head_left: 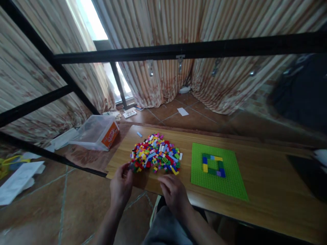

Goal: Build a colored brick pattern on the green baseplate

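Note:
A heap of small multicoloured toy building bricks (155, 153) lies on the left part of the wooden table. My left hand (122, 183) is at the heap's front left edge, thumb and fingers pinched together by some dark bricks; what they hold, if anything, I cannot make out. Just in front of the heap, my right hand (175, 192) hovers near the table's edge with its fingers curled together, their contents hidden. To the right lies a green baseplate (235, 182), bearing a square outline of bricks (205, 167) in blue, yellow, green and purple.
The wooden table (268, 177) is long and narrow, with a dark flat object (306, 173) at its right end. A light blue brick (139, 134) lies apart behind the heap. On the floor at left stands a clear plastic box (93, 131). Black metal bars (153, 52) cross beyond the table.

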`<state>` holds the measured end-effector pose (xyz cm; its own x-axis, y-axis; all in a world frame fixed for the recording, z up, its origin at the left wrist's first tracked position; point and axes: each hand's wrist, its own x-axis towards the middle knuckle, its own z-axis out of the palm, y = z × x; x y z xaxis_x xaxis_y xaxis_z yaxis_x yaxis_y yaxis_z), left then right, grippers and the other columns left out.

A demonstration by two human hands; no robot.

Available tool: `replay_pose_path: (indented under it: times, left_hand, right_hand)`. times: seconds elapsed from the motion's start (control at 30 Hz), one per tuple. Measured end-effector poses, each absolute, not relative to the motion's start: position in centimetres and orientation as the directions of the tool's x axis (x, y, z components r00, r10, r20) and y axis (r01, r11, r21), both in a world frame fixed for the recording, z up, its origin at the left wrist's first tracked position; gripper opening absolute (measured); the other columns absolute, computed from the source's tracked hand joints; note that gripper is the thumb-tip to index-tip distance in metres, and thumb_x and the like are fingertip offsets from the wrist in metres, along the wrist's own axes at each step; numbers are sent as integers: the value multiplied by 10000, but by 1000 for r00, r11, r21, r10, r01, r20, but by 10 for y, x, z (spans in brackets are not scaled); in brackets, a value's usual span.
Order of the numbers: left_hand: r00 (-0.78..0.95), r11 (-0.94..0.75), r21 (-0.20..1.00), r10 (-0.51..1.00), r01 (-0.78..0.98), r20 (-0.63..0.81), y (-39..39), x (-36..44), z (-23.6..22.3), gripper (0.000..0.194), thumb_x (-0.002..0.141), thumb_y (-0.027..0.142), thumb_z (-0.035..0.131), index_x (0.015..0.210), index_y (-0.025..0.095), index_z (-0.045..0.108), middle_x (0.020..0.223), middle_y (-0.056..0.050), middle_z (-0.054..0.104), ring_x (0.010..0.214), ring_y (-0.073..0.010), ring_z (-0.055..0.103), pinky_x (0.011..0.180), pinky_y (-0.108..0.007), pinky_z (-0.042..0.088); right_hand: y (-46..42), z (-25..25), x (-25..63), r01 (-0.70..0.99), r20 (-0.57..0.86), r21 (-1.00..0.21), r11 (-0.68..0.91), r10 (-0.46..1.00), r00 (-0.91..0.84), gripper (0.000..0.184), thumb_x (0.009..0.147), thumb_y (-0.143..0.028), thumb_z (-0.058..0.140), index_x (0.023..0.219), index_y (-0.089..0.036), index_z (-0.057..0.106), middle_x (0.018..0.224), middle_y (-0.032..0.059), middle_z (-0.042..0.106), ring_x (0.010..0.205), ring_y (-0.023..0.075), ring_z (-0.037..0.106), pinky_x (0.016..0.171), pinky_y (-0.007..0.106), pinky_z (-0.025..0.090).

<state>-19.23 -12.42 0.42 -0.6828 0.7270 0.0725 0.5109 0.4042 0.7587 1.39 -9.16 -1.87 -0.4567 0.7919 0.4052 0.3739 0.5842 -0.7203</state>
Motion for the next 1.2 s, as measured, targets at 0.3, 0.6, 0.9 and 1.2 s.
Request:
replay_pose_path:
  times: [0.3,0.6,0.9,1.2]
  left_hand:
    - [-44,182,983,983,32,-181,-124,-95,6,252,788,356,603,929,172,701,921,-60,722,890,-221,663,812,-317,527]
    - [-205,30,892,976,451,71,-117,-83,-5,245,824,334,526,980,198,657,908,-60,672,808,-196,636,756,-327,529]
    - [-608,419,597,779,684,150,-130,-181,-3,572,734,380,614,1238,134,507,1139,-147,592,917,-250,624,788,-399,525]
    - [-516,323,669,850,669,106,-116,-177,-9,528,789,199,561,1301,146,446,1112,-141,627,978,-231,638,839,-391,524]
  right_hand:
    - [-105,-11,54,357,358,-798,486,858,-367,333,896,-146,476,1205,-218,578,1086,78,668,1002,181,622,866,328,536]
    - [-127,-15,134,452,149,-877,165,986,-70,252,886,-340,533,1067,-248,683,1087,73,705,986,222,673,796,333,582]
    - [-137,-26,165,416,-37,-909,-35,999,4,392,802,-496,597,1086,-244,694,1150,79,692,1005,245,674,680,279,595]
    - [-150,-27,169,502,-50,-861,-79,996,71,411,760,-536,622,1038,-246,708,1075,55,723,1005,254,674,806,329,574]
